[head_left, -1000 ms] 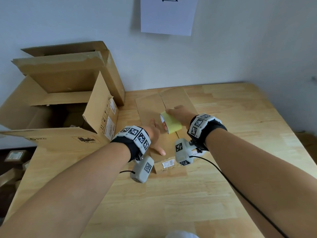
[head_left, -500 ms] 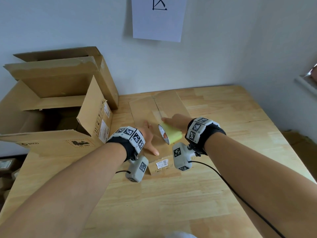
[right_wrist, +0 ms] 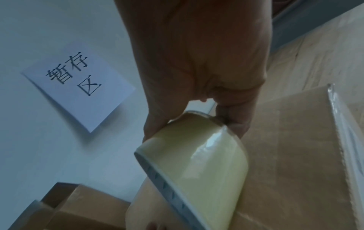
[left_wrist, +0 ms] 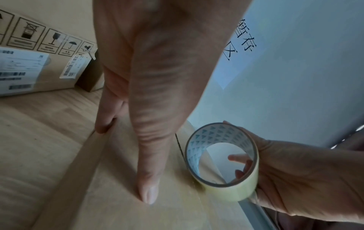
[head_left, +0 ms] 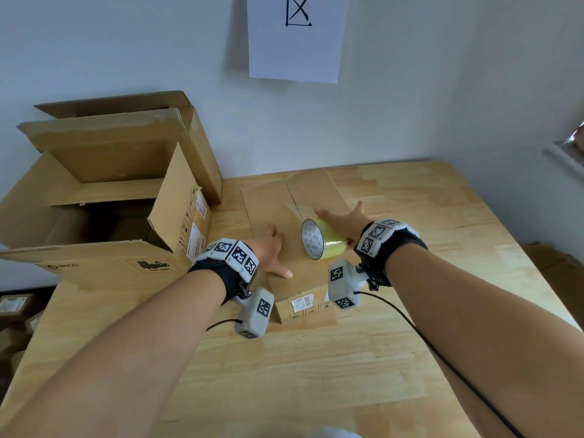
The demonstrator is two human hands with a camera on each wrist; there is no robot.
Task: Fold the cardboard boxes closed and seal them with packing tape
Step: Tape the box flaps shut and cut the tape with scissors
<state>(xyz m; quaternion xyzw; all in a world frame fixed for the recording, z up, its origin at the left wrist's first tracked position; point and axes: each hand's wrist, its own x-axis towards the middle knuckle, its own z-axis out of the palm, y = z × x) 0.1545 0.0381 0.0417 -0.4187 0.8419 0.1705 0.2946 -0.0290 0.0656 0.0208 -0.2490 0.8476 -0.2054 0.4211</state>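
Observation:
A small flat cardboard box (head_left: 319,197) lies closed in the middle of the wooden table, with a clear tape strip (head_left: 295,210) along its centre seam. My left hand (head_left: 271,251) presses flat on the box top (left_wrist: 118,202) with straight fingers, thumb tip down on the cardboard. My right hand (head_left: 344,221) grips a roll of yellowish clear packing tape (head_left: 322,240) just above the box, right of the left hand. In the left wrist view the fingers reach through the roll's core (left_wrist: 222,158). The right wrist view shows the roll (right_wrist: 197,179) over the box (right_wrist: 285,155).
A large open cardboard box (head_left: 94,216) stands at the table's left, its flaps up, with folded cartons (head_left: 126,121) behind it against the wall. A paper sign (head_left: 297,36) hangs on the wall. Bare table (head_left: 316,374) lies in front and to the right.
My right hand drew the tape roll back along the seam toward the box's near end and turned its core to face left. The left hand stayed pressed on the box.

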